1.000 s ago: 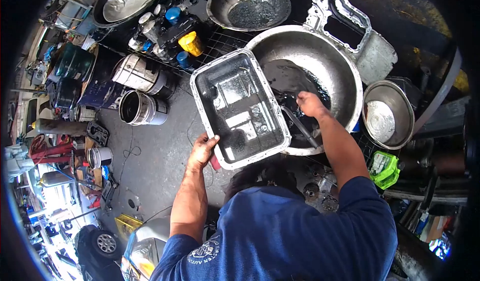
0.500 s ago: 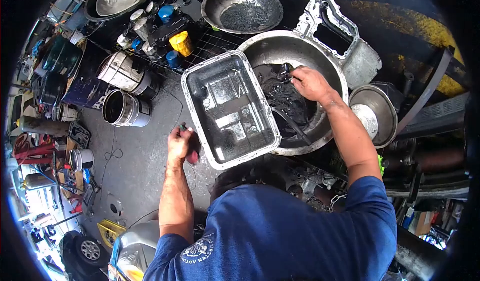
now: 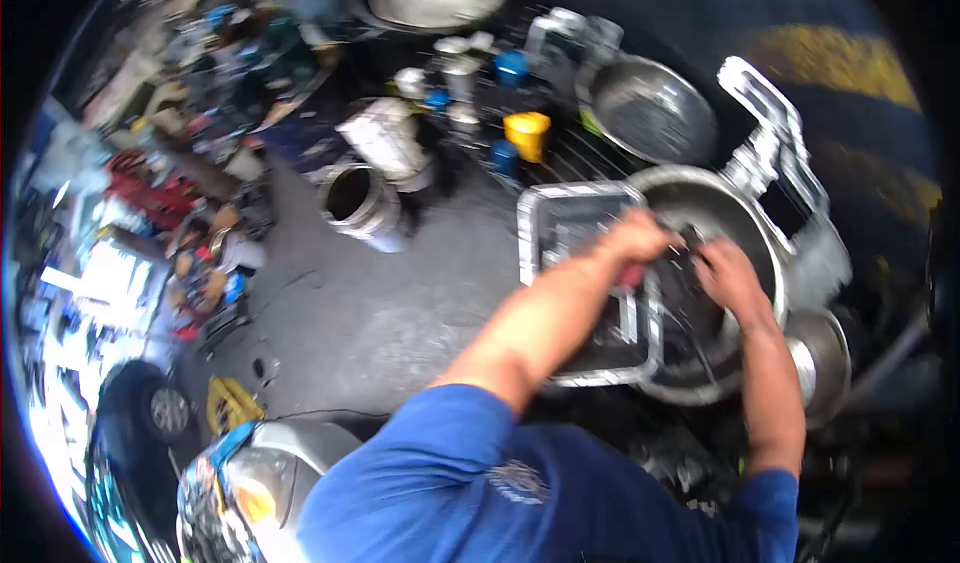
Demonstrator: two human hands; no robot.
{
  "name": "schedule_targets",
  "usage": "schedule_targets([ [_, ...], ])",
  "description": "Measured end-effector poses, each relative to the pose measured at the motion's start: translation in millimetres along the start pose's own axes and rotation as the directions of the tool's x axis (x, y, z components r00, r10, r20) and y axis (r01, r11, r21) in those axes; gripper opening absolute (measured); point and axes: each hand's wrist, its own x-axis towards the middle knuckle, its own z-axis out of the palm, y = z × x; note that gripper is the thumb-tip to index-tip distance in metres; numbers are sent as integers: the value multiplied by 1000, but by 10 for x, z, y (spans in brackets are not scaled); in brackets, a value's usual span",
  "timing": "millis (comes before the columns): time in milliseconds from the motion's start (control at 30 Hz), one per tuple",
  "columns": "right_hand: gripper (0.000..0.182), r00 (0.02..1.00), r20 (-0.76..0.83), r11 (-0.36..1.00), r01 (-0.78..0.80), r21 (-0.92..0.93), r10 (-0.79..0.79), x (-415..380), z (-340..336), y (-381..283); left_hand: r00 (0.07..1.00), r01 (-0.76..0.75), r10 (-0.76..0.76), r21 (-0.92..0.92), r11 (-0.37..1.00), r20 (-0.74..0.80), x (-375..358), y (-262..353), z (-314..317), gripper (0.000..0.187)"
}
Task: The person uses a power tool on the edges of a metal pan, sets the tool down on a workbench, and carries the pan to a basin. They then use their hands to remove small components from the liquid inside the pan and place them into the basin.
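Observation:
My left hand reaches over the rectangular metal pan to the near side of the large round basin. Its fingers are closed, and something red shows under the palm. Facing it, my right hand is over the basin with its fingers closed around a small dark part. The fingertips of both hands are close together at that part. Motion blur hides what the left fingers hold. Dark pieces lie in the basin.
A shallow bowl and a cast metal frame stand beyond the basin. Yellow and blue filters sit at the rack. Buckets are on the floor to the left, and a small bowl is at the right.
My left hand has swung from left of the rectangular pan across to the basin, beside my right hand. The view has shifted, so the pan and basin appear further right and lower.

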Motion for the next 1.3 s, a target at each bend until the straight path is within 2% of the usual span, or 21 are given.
schedule_targets([
  [67,17,1000,27,1000,10,25,-11,55,-41,-67,989,-146,149,204,968,-1,249,-102,148,56],
  [100,16,999,20,999,38,14,-39,17,15,6,994,-113,113,97,989,8,88,30,69,46],
  [167,14,998,44,999,51,0,-51,13,37,29,993,-66,82,168,983,-88,158,44,174,28],
  [267,14,995,92,999,30,12,-31,14,-26,1,996,49,-20,367,929,-82,-234,377,-63,26],
  [367,13,998,62,999,22,41,-25,19,25,2,993,8,39,379,925,-114,-280,412,-83,30],
  [467,14,1000,18,999,-9,51,8,50,33,29,980,-77,130,318,945,-150,-326,324,-150,37],
  [533,14,997,-44,996,-66,58,69,-75,87,204,979,-30,85,279,960,-185,-490,265,-347,42],
  [633,19,961,56,963,-270,-9,270,-297,-33,279,941,190,-128,178,965,-314,-770,-92,-651,51],
  [700,22,928,107,931,-363,45,357,-517,2,340,852,208,-106,147,967,-512,-997,-547,-808,49],
  [733,22,906,175,912,-403,79,385,-639,75,410,842,271,-301,-132,954,-447,-1167,-653,-896,55],
  [767,21,883,216,895,-440,75,416,-756,167,451,764,307,-329,-135,942,-556,-1072,-1232,-809,69],
  [800,19,867,228,872,-476,114,444,-875,276,450,779,400,-389,-88,912,-491,-1126,-1499,-808,86],
  [833,19,837,277,841,-522,140,473,-972,399,473,813,400,-449,-205,893,-370,-1213,-1705,-734,93],
  [867,19,805,328,809,-564,167,494,-1051,533,490,831,349,-431,-275,896,-350,-1224,-2063,-556,86],
  [933,19,786,365,758,-600,255,499,-1147,768,435,947,213,-307,-532,819,-94,-1364,-2221,-279,75],
  [1033,19,783,422,688,-612,389,457,-1393,1240,426,945,284,-325,-613,738,47,-1393,-2200,15,54],
  [1100,20,782,428,671,-616,414,453,-1432,1430,354,947,252,-321,-637,728,7,-1373,-2263,72,45],
  [1133,20,782,445,639,-618,458,437,-1485,1622,390,952,201,-302,-652,731,-46,-1390,-2222,93,43],
  [1167,17,687,545,429,-726,538,480,-1488,1701,352,946,201,-318,-644,739,-70,-1408,-2197,102,37],
  [1200,16,554,673,265,-830,491,490,-1456,1680,313,938,198,-332,-633,749,-98,-1424,-2196,83,32],
  [1300,16,437,695,66,-868,492,570,-1416,1783,262,933,236,-349,-583,778,-88,-1444,-2381,19,33],
])
